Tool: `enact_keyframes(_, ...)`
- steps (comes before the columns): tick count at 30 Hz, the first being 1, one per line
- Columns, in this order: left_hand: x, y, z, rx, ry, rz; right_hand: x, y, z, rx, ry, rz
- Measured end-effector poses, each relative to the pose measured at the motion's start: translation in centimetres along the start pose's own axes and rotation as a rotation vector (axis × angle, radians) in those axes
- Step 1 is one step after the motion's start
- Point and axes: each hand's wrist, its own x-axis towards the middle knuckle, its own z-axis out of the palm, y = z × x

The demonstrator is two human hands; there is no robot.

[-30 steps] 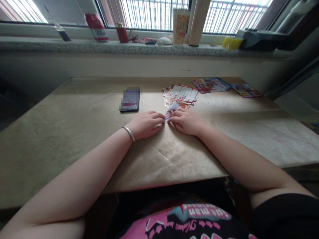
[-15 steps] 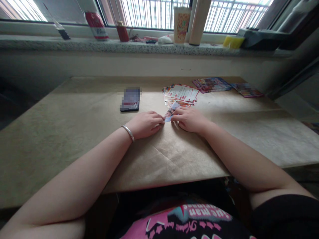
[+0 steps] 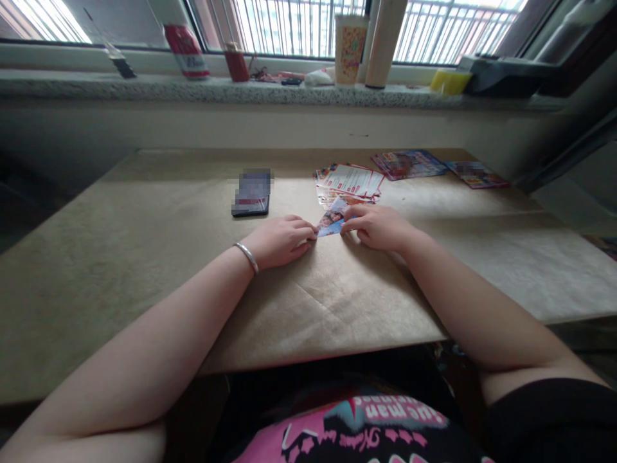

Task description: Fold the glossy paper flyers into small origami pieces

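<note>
A small folded piece of printed paper (image 3: 331, 220), with a picture on its face and a roughly triangular outline, lies on the table in front of me. At its lower left corner, the fingertips of my left hand (image 3: 284, 242) are closed on it; that wrist wears a silver bangle. My right hand (image 3: 378, 228) has curled fingers on the paper's right side and covers part of it. Just beyond the paper is a spread pile of printed sheets (image 3: 351, 180), the top one white with a red border.
A phone (image 3: 253, 191) lies left of the sheets. Two stacks of colourful printed cards, a nearer stack (image 3: 409, 164) and a farther-right stack (image 3: 476, 174), rest at the back right. On the windowsill (image 3: 270, 93) stand a red can (image 3: 186, 51), a patterned cup (image 3: 349, 50) and other items.
My right hand has slid a little to the right along the folded paper, uncovering more of its picture. My left hand stays at the left corner.
</note>
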Motion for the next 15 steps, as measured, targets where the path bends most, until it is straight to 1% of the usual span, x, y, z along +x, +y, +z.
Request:
enact_keyframes(9, 0.0, 0.0, -0.1, -0.006, 0.008, -0.001, -0.3, 0.5, -0.2, 0.018, -0.005, 0.040)
enact_keyframes(15, -0.2, -0.1, -0.5, -0.048, 0.001, -0.022, -0.8, 1.1, -0.3, 0.032, 0.028, 0.061)
